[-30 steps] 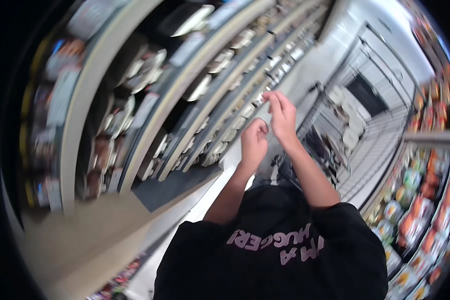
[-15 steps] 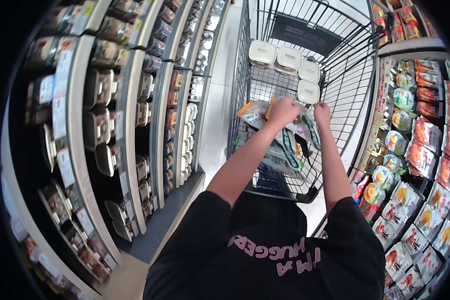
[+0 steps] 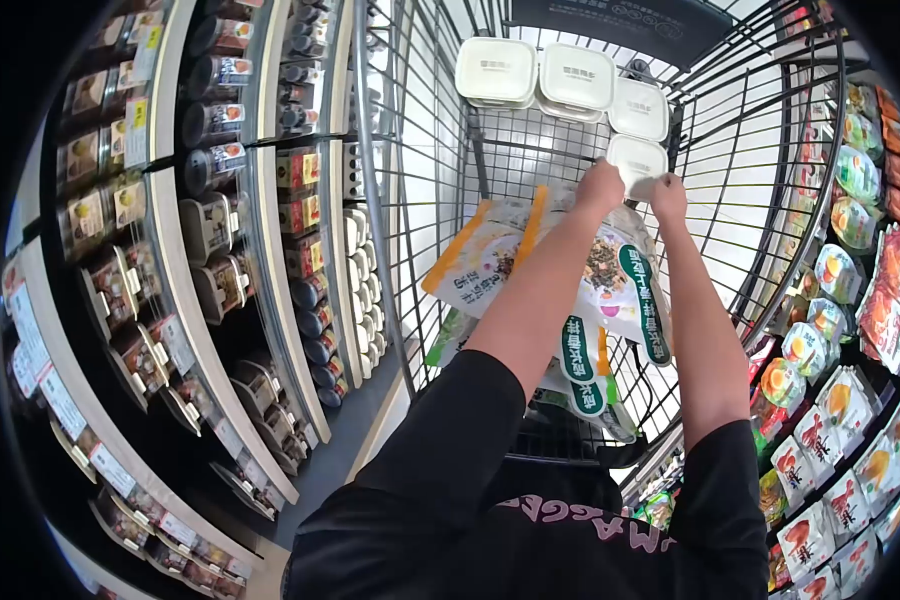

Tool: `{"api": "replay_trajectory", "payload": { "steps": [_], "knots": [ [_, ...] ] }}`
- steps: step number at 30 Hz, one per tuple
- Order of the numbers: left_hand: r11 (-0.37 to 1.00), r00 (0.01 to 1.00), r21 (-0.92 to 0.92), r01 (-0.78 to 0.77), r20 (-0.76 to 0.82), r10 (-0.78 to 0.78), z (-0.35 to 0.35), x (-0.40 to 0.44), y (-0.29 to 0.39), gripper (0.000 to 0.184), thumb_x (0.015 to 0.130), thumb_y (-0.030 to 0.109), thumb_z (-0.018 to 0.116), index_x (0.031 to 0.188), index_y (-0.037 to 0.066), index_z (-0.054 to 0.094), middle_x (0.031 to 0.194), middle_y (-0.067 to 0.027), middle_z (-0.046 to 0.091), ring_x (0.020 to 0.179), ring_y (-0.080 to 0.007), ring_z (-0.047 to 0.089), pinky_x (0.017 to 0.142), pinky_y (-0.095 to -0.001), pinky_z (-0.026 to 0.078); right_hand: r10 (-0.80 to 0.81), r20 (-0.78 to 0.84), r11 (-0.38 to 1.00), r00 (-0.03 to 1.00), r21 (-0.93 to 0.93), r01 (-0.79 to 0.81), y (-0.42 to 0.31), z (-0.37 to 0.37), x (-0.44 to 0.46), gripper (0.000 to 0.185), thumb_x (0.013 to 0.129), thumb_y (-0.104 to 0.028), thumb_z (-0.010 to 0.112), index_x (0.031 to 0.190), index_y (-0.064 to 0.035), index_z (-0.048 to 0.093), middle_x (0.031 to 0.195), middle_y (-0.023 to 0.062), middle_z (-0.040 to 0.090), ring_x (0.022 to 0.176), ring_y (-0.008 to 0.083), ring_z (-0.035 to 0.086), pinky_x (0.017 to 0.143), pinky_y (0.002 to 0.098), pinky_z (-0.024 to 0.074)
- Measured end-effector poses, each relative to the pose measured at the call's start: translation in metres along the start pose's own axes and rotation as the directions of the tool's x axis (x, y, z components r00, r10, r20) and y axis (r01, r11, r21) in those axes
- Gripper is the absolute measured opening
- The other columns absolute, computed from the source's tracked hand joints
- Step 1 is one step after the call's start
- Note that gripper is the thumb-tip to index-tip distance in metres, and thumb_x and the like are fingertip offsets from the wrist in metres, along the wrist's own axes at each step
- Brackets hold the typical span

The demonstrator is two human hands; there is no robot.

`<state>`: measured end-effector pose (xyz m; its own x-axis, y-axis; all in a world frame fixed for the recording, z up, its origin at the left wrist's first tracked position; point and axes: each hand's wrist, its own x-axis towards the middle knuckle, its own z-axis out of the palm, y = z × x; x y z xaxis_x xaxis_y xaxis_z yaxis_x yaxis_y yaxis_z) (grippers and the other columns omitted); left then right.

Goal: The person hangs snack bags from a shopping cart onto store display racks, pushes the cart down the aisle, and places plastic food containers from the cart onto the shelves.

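Note:
Both my hands are over a black wire shopping cart [image 3: 740, 205], closed at the far edge of a white food bag [image 3: 615, 275] with a green label strip. My left hand [image 3: 600, 190] grips near the bag's left top corner, and my right hand [image 3: 668, 198] pinches near its right one. The fingertips are partly hidden. Just beyond my knuckles lies a white lidded container [image 3: 637, 160]. Under my left forearm is another food bag with an orange edge [image 3: 465, 260], overlapping others below.
More white lidded containers [image 3: 578, 75] stand stacked at the cart's far end. Shelves of jars and packed boxes [image 3: 215, 120] line the left side. On the right, a display holds bagged goods [image 3: 850, 400] and cup-shaped packs [image 3: 838, 270]. A dark panel [image 3: 630, 25] hangs on the cart's far end.
The cart and its contents appear larger and closer. My hands have moved up to the near corners of the closest white container, and the top bag lies more spread out.

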<state>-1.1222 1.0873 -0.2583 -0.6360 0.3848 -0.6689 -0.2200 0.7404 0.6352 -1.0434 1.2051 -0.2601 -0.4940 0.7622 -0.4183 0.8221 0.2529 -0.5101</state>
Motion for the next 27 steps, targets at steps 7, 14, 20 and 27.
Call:
{"api": "replay_trajectory", "payload": {
  "steps": [7, 14, 20, 27],
  "knots": [
    [0.988, 0.947, -0.111, -0.104, -0.314, 0.065, -0.035, -0.053, 0.021, 0.022, 0.090, 0.022, 0.045, 0.093, 0.001, 0.051, 0.088, -0.0185, 0.062, 0.087, -0.0341, 0.061, 0.079, -0.0415, 0.047, 0.127, -0.200, 0.967, 0.972, 0.243, -0.076, -0.055, -0.038, -0.050, 0.028, 0.078, -0.030, 0.058, 0.080, -0.0015, 0.056, 0.079, 0.0135, 0.062, 0.077, 0.0269, 0.061, 0.069, 0.0342, 0.0478],
    [0.509, 0.945, -0.811, -0.289, -0.157, 0.287, -0.153, -0.194, 0.055, 0.024, 0.089, 0.030, 0.055, 0.092, 0.006, 0.050, 0.079, -0.0056, 0.054, 0.071, -0.0130, 0.058, 0.057, -0.0255, 0.048, -0.092, 0.247, 0.684, 0.965, 0.719, -0.119, -0.173, -0.167, -0.174, 0.028, 0.081, -0.032, 0.062, 0.087, -0.0044, 0.057, 0.079, 0.0027, 0.061, 0.069, 0.0145, 0.058, 0.061, 0.0270, 0.0481],
    [0.739, 0.996, -0.669, -0.083, -0.022, 0.092, -0.260, -0.366, 0.088, 0.059, 0.093, 0.051, 0.033, 0.135, 0.010, 0.038, 0.113, -0.0158, 0.053, 0.073, -0.0189, 0.065, 0.055, -0.0291, 0.055, -0.387, 0.830, 0.575, 0.401, 0.557, -0.599, -0.230, -0.206, -0.261, 0.049, 0.088, -0.038, 0.050, 0.117, 0.0016, 0.049, 0.093, 0.0104, 0.064, 0.069, 0.0165, 0.065, 0.053, 0.0294, 0.0570],
    [0.646, 0.950, -0.703, -0.299, -0.284, 0.130, -0.300, -0.480, 0.044, 0.068, 0.093, 0.055, 0.031, 0.141, 0.008, 0.025, 0.122, -0.0176, 0.051, 0.080, -0.0229, 0.066, 0.051, -0.0289, 0.056, -0.441, 0.806, 0.603, 0.396, 0.592, -0.535, -0.292, -0.214, -0.359, 0.041, 0.088, -0.032, 0.054, 0.114, -0.0005, 0.053, 0.101, 0.0086, 0.064, 0.083, 0.0166, 0.065, 0.064, 0.0281, 0.0543]
  ]
}}
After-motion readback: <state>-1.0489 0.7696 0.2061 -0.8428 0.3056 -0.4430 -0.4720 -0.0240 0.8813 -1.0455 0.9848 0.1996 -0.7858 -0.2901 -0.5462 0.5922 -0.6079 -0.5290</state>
